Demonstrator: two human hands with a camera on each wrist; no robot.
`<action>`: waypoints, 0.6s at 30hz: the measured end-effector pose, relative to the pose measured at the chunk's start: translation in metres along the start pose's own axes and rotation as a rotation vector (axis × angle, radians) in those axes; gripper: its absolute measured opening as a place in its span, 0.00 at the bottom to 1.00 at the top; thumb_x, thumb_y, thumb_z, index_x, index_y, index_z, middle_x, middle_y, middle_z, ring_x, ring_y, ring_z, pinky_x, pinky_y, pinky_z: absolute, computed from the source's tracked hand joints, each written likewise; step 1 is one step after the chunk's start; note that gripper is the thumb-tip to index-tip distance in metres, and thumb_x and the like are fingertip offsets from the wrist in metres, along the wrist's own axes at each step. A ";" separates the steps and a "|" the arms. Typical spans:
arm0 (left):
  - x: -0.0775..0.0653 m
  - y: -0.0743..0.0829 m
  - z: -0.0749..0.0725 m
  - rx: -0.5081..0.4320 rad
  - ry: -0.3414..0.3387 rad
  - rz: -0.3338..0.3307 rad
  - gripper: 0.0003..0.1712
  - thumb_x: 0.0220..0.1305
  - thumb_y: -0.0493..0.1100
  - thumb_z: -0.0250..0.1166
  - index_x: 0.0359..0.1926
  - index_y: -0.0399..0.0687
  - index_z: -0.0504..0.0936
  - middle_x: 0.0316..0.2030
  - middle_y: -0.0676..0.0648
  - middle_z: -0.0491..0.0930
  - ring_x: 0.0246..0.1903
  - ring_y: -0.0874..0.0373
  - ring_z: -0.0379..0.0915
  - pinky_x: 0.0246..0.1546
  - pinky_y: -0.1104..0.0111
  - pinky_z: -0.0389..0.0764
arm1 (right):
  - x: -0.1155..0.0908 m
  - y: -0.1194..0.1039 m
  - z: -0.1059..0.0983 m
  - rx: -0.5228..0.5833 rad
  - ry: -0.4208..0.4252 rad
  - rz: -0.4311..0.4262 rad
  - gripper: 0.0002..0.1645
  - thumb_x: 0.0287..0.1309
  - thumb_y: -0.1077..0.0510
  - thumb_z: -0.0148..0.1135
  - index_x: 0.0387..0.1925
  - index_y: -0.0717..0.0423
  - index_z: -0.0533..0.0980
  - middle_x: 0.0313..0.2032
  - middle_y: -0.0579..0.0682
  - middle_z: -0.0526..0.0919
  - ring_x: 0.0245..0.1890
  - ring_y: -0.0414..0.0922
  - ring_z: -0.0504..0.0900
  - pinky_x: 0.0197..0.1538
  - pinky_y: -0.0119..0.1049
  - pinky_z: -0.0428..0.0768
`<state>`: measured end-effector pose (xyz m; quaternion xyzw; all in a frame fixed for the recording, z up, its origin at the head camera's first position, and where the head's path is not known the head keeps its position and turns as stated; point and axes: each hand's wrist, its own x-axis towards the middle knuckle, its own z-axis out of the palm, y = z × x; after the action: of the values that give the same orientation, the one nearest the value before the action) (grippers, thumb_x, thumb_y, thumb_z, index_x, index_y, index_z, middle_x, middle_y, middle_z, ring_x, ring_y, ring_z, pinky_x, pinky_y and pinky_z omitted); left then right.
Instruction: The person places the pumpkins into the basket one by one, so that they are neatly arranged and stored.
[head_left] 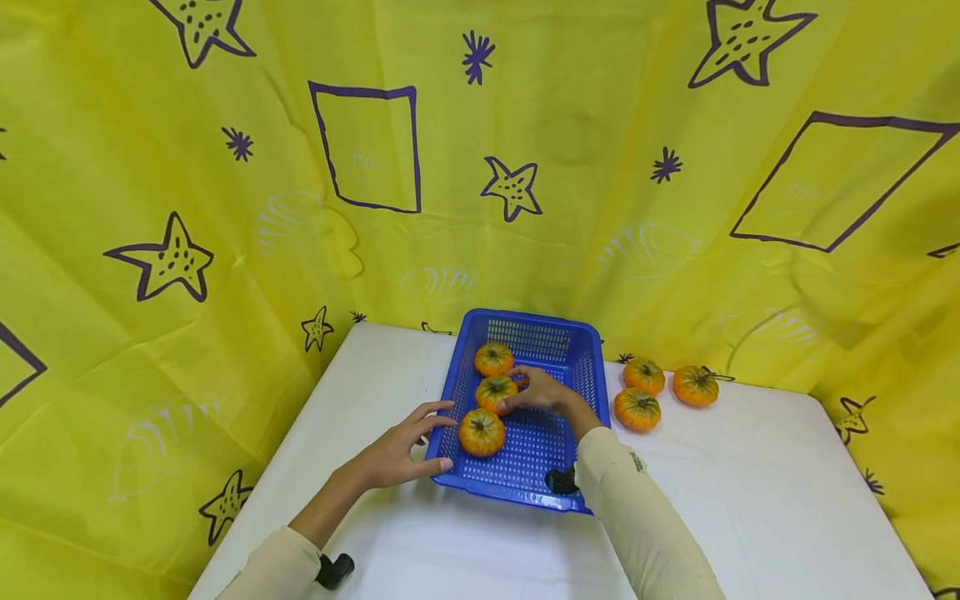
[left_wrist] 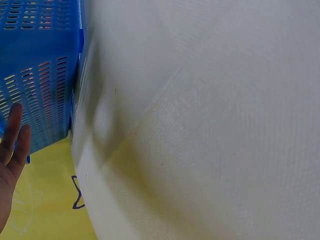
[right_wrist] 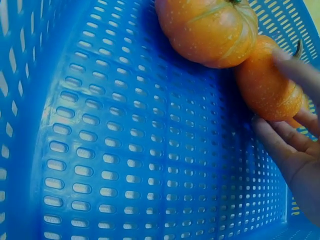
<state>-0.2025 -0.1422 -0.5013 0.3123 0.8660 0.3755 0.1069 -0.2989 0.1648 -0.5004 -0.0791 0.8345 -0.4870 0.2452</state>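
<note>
A blue perforated plastic basket (head_left: pixel 510 494) holds three small orange-green pumpkins in a row along its left side. My right hand (head_left: pixel 543 392) reaches inside and grips the middle pumpkin (head_left: pixel 493 392), with thumb and fingers around it in the right wrist view. Nearer me lies the front pumpkin (head_left: pixel 482 433); the back pumpkin (head_left: pixel 493 358) is just beyond. My left hand (head_left: pixel 392 454) is at the basket's left rim, fingers spread and fairly straight. In the left wrist view, its fingers (left_wrist: pixel 21 150) stand beside the basket's outer wall (left_wrist: pixel 45 100); contact is hard to tell.
To the right of the basket, three more pumpkins sit on the white table (head_left: pixel 750 492): a front one (head_left: pixel 637 410), a back one (head_left: pixel 643 377) and a right one (head_left: pixel 695 387). A yellow patterned curtain (head_left: pixel 570 250) hangs behind and at the sides.
</note>
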 end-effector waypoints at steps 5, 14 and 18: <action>0.000 0.001 -0.001 0.004 0.002 0.000 0.33 0.64 0.62 0.66 0.67 0.59 0.72 0.76 0.53 0.56 0.66 0.48 0.69 0.57 0.54 0.82 | 0.000 0.001 -0.001 -0.031 0.010 -0.011 0.40 0.56 0.57 0.73 0.67 0.62 0.68 0.57 0.62 0.77 0.54 0.54 0.79 0.61 0.49 0.80; 0.000 0.003 -0.001 0.001 -0.002 -0.004 0.36 0.64 0.62 0.66 0.68 0.53 0.72 0.76 0.53 0.56 0.67 0.48 0.68 0.57 0.54 0.81 | 0.001 -0.002 0.002 -0.028 0.018 -0.007 0.39 0.53 0.56 0.75 0.65 0.59 0.69 0.55 0.61 0.79 0.52 0.53 0.80 0.64 0.52 0.77; -0.001 0.004 -0.001 -0.003 0.000 -0.005 0.36 0.64 0.62 0.66 0.68 0.53 0.72 0.76 0.52 0.56 0.67 0.47 0.68 0.57 0.53 0.81 | 0.002 -0.004 0.004 -0.024 0.023 -0.009 0.38 0.53 0.57 0.76 0.64 0.59 0.69 0.54 0.61 0.79 0.51 0.52 0.81 0.62 0.51 0.79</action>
<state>-0.2009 -0.1415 -0.4977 0.3101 0.8663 0.3764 0.1083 -0.2988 0.1590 -0.4992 -0.0800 0.8428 -0.4789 0.2324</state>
